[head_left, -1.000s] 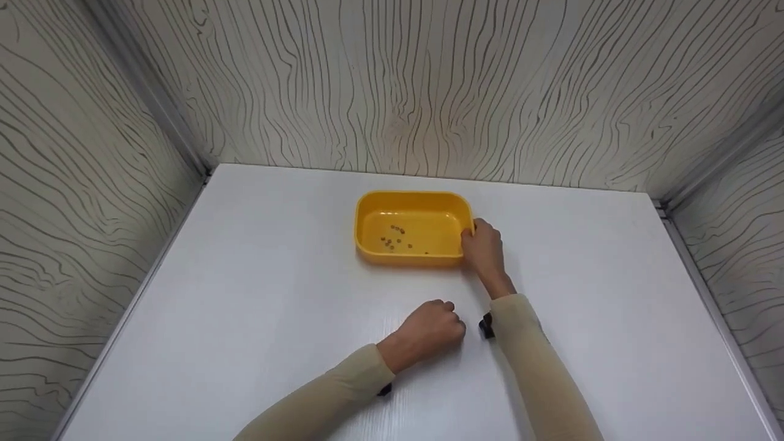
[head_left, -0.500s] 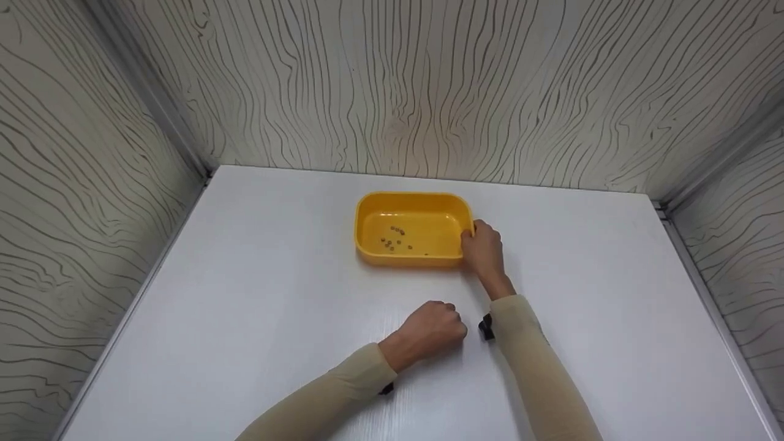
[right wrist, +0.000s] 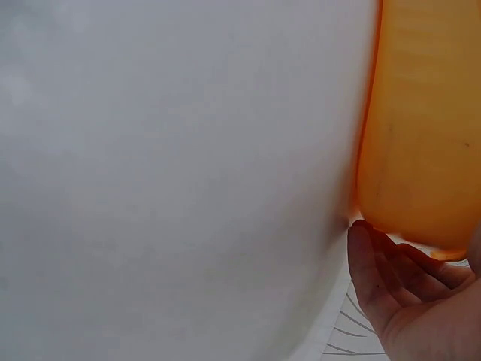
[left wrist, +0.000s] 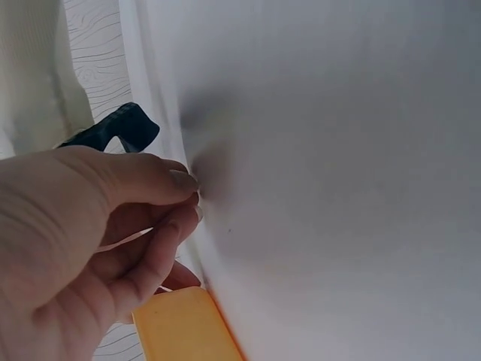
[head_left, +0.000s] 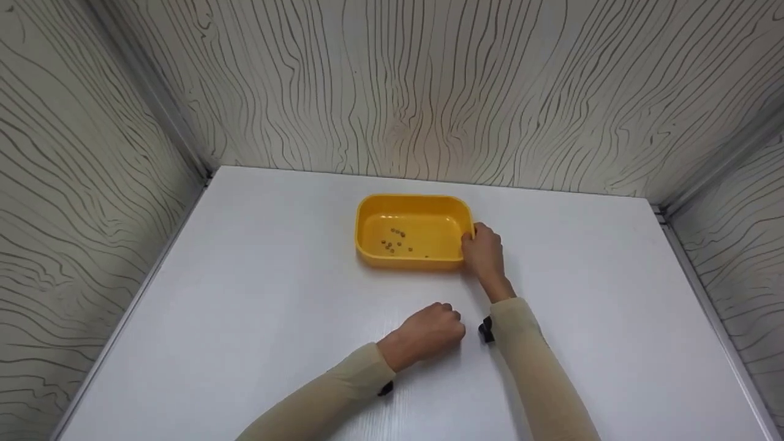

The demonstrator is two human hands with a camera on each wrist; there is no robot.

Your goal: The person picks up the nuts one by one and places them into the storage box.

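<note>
A yellow rectangular plastic tub [head_left: 416, 262] sits on the white table, with several tiny grey-brown round pieces [head_left: 399, 244] on its floor, mostly toward the left. My right hand [head_left: 485, 252] grips the tub's right end, thumb over the rim and the other fingers outside against the wall. In front of the tub, my left hand [head_left: 427, 334] is low over the table with its fingers curled. The left wrist view shows its thumb [left wrist: 154, 180] and fingertips close together near the tabletop; nothing visible is held between them. A tiny dark speck [left wrist: 229, 231] lies on the table just beyond.
The white table [head_left: 275, 275] is bounded by wood-grain patterned panels [head_left: 392, 92] at the back and both sides. Both forearms wear light sleeves, and a black wrist device [head_left: 486, 329] shows under the right cuff.
The left hand shifts only very slightly. The right hand keeps its hold on the tub, and the tiny pieces inside stay in place; the view itself tilts slightly.
</note>
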